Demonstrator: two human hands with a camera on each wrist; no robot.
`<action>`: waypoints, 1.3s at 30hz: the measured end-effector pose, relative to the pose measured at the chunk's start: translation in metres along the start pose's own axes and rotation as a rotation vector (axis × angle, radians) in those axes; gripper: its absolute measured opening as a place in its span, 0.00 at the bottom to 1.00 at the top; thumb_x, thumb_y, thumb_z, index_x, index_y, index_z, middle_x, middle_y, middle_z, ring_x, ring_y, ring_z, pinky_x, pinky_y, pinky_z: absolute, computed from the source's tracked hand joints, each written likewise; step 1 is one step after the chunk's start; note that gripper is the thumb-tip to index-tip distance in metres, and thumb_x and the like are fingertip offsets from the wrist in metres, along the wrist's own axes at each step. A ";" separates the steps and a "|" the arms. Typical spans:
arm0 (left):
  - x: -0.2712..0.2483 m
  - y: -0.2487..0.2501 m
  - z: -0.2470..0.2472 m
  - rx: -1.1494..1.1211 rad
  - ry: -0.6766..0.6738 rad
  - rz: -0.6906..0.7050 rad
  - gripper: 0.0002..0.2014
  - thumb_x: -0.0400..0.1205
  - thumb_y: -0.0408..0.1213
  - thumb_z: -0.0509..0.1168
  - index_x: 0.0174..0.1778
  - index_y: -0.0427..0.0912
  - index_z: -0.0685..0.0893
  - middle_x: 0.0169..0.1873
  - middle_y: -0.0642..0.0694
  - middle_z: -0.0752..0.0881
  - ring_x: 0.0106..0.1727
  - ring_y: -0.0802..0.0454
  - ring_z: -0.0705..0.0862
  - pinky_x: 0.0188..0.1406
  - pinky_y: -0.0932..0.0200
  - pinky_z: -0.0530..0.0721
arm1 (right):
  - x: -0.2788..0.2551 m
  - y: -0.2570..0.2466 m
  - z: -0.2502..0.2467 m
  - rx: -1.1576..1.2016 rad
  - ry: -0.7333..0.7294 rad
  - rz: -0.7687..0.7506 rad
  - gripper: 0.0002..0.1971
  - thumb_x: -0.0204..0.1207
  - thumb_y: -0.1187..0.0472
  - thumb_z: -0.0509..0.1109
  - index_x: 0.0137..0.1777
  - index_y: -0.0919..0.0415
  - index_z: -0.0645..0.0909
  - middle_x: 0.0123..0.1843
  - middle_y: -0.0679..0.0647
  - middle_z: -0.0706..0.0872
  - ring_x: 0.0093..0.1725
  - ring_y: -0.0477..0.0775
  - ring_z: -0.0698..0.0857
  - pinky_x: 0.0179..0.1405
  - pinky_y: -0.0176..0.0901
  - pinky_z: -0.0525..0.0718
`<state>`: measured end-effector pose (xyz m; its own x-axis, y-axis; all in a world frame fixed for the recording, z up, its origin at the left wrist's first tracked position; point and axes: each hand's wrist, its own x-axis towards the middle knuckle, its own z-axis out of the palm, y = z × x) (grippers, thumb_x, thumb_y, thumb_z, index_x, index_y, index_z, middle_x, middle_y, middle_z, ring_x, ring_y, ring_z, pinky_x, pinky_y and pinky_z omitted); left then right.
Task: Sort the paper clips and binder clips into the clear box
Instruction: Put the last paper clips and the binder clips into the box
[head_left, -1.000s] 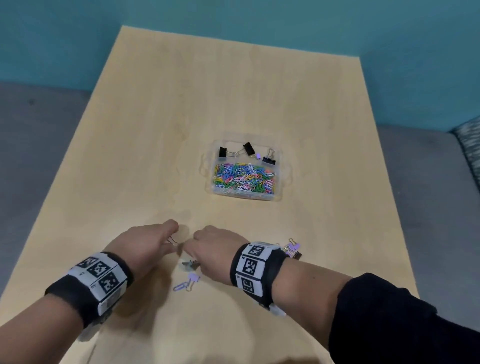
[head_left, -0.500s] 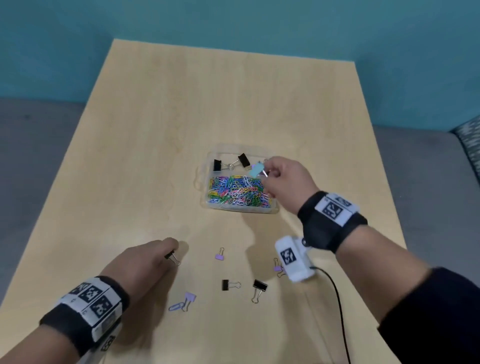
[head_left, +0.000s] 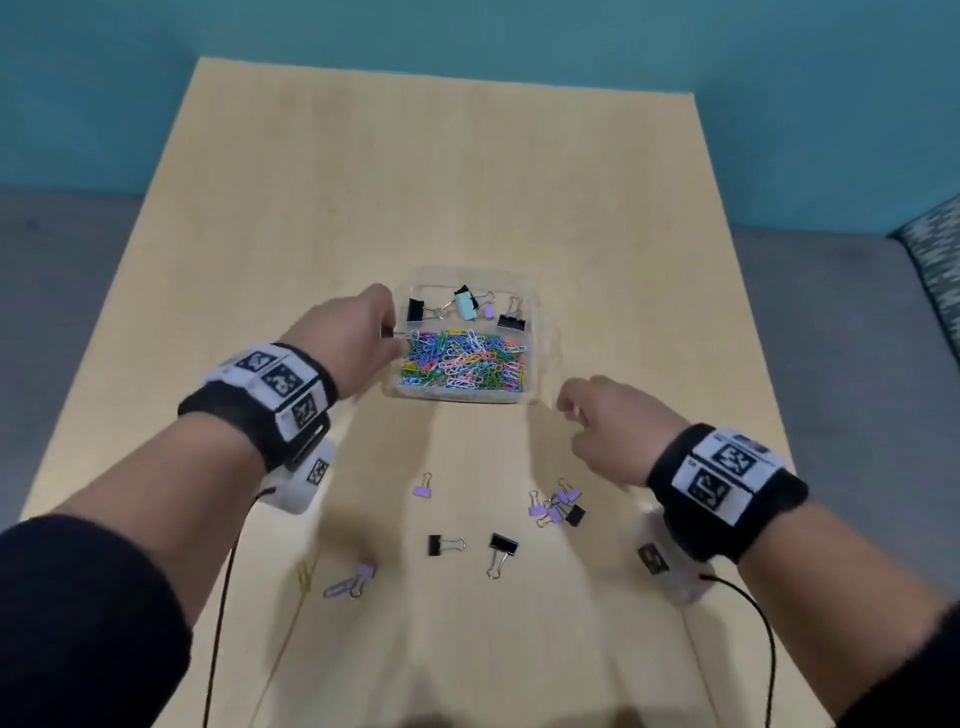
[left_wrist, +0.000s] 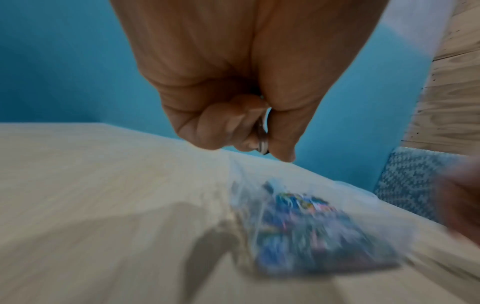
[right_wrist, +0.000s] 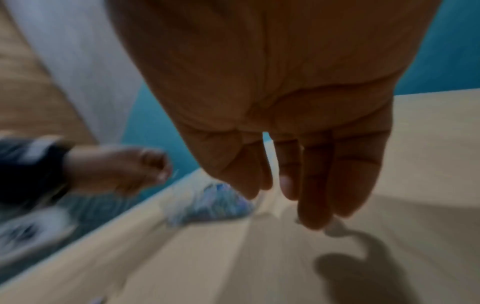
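Note:
The clear box (head_left: 541, 364) sits mid-table. Its back compartment holds several binder clips, among them a light blue binder clip (head_left: 465, 307). The front compartment is full of coloured paper clips (head_left: 465, 366). My left hand (head_left: 392, 338) hovers at the box's left edge and pinches a small binder clip (left_wrist: 263, 134) by its wire handle between thumb and fingers. My right hand (head_left: 569, 410) hangs near the box's front right corner, fingers relaxed and holding nothing, which the right wrist view (right_wrist: 285, 195) confirms. The box (left_wrist: 311, 226) is blurred in both wrist views.
Loose on the wooden table (head_left: 467, 182) in front of the box lie a purple binder clip (head_left: 423, 489), two black binder clips (head_left: 444, 544), a purple cluster (head_left: 558, 506), a purple clip pair (head_left: 356, 579) and a yellow paper clip (head_left: 304, 577). Wrist cables trail toward me.
The right hand let go of the light blue binder clip in the back compartment and drew back toward me. The left hand carried its clip from the near table to the box's left edge.

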<state>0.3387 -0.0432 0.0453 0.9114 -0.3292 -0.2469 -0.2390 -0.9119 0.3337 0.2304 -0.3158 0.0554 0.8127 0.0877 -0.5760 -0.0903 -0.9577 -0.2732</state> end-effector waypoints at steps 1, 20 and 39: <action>0.017 0.007 -0.003 0.022 0.019 0.015 0.13 0.78 0.48 0.68 0.43 0.44 0.73 0.30 0.46 0.80 0.34 0.42 0.78 0.31 0.53 0.71 | -0.014 0.007 0.015 -0.031 -0.067 0.020 0.19 0.72 0.62 0.63 0.64 0.52 0.72 0.57 0.53 0.76 0.44 0.56 0.80 0.40 0.45 0.76; -0.150 0.061 0.061 -0.067 -0.184 -0.105 0.09 0.80 0.49 0.61 0.52 0.50 0.77 0.46 0.49 0.75 0.44 0.45 0.81 0.42 0.54 0.77 | -0.034 0.008 0.080 -0.248 0.078 -0.235 0.19 0.66 0.75 0.57 0.54 0.57 0.70 0.46 0.53 0.60 0.38 0.57 0.65 0.32 0.46 0.63; -0.146 0.078 0.112 0.135 -0.243 -0.059 0.13 0.73 0.29 0.57 0.52 0.43 0.75 0.51 0.45 0.73 0.41 0.44 0.73 0.35 0.57 0.64 | -0.060 0.034 0.071 2.032 -0.060 0.196 0.10 0.73 0.75 0.57 0.38 0.69 0.79 0.34 0.65 0.82 0.33 0.60 0.83 0.33 0.47 0.88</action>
<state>0.1489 -0.0938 0.0052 0.8219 -0.3091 -0.4784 -0.2454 -0.9502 0.1923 0.1374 -0.3344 0.0258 0.7018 0.0900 -0.7067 -0.5708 0.6646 -0.4822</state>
